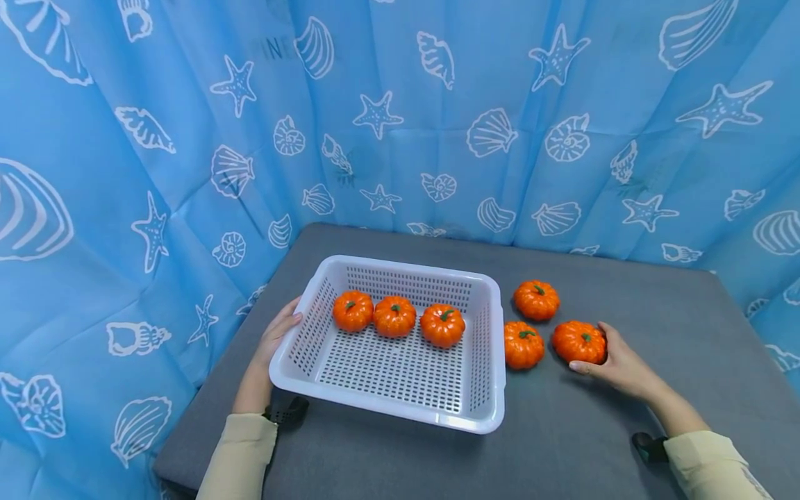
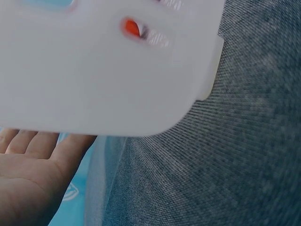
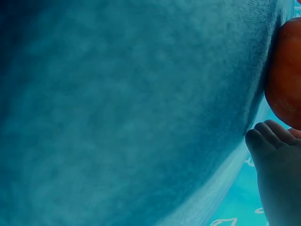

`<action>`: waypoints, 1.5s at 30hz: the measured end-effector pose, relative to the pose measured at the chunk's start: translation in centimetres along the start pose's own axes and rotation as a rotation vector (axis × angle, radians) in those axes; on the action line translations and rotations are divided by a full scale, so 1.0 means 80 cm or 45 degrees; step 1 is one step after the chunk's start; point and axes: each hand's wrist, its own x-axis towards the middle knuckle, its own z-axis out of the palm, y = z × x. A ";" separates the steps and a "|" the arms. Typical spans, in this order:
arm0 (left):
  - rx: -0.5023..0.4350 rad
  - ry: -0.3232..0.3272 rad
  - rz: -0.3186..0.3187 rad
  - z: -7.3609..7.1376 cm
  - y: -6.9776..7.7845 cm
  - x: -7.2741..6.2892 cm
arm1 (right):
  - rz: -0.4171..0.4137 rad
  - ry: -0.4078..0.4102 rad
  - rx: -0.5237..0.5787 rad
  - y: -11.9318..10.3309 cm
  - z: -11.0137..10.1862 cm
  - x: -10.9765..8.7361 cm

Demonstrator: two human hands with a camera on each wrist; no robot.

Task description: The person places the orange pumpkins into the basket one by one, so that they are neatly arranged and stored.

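Fingers (image 1: 607, 335) of the right hand (image 1: 625, 368) are curved round the right side of an orange pumpkin (image 1: 578, 340), with the thumb set along its near side; the pumpkin is clamped between them, over the right half of the worktop (image 1: 575, 451). By the left hand (image 1: 275, 337) the left rim of a white basket (image 1: 400, 412) is touched; in the left wrist view three of its fingers are seen side by side and one slightly apart, but the tips are hidden there, and whether the rim is gripped cannot be told.

The basket is placed nearer the worktop's left edge than its right. Three pumpkins are held in it, ranged in a row: the left one (image 1: 353, 310) and the middle one (image 1: 394, 317) are set close together, the right one (image 1: 442, 326) a little apart. Between the basket and the right hand, a front pumpkin (image 1: 523, 345) is found just beside the right rim, and a back pumpkin (image 1: 536, 301) nearer the worktop's back edge. Beyond that edge, a blue curtain (image 1: 406, 180) printed with white shells and starfish is hung, and pale sleeves (image 1: 240, 451) are worn on both arms
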 end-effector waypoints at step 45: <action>0.031 -0.016 0.050 0.004 0.002 -0.001 | -0.078 0.199 -0.047 -0.005 0.003 -0.003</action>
